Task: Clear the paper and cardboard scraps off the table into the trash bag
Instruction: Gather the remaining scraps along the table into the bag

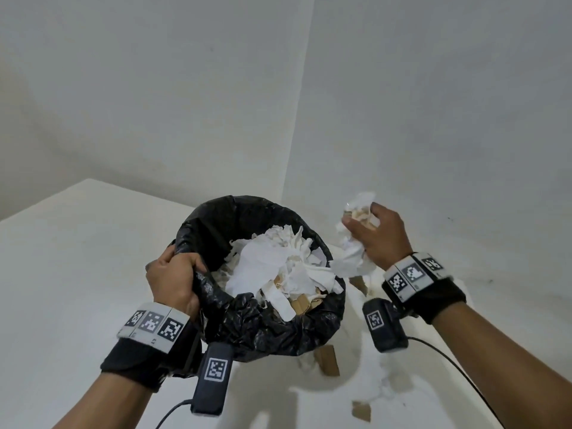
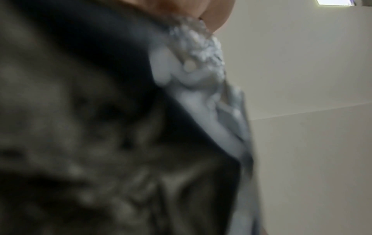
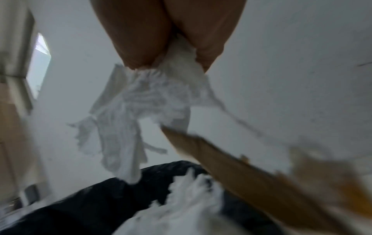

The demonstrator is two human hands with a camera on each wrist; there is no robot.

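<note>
A black trash bag (image 1: 253, 329) stands on the white table (image 1: 68, 274), its mouth full of white paper and brown cardboard scraps (image 1: 278, 270). My left hand (image 1: 173, 274) grips the bag's near-left rim and holds it up. My right hand (image 1: 380, 233) hovers just right of the bag's mouth, clutching a bunch of paper and cardboard scraps (image 1: 356, 233). In the right wrist view, white paper (image 3: 141, 114) hangs from the fingers (image 3: 141, 39) above the bag (image 3: 90, 206), with a cardboard strip (image 3: 241, 171) beside it. The left wrist view is filled by blurred bag plastic (image 2: 100, 127).
Loose cardboard pieces lie on the table: one (image 1: 326, 360) by the bag's base, another (image 1: 360, 411) nearer the front, and one (image 1: 359, 283) under my right hand. Thin white paper bits (image 1: 383, 385) lie among them. Walls meet in a corner behind the table.
</note>
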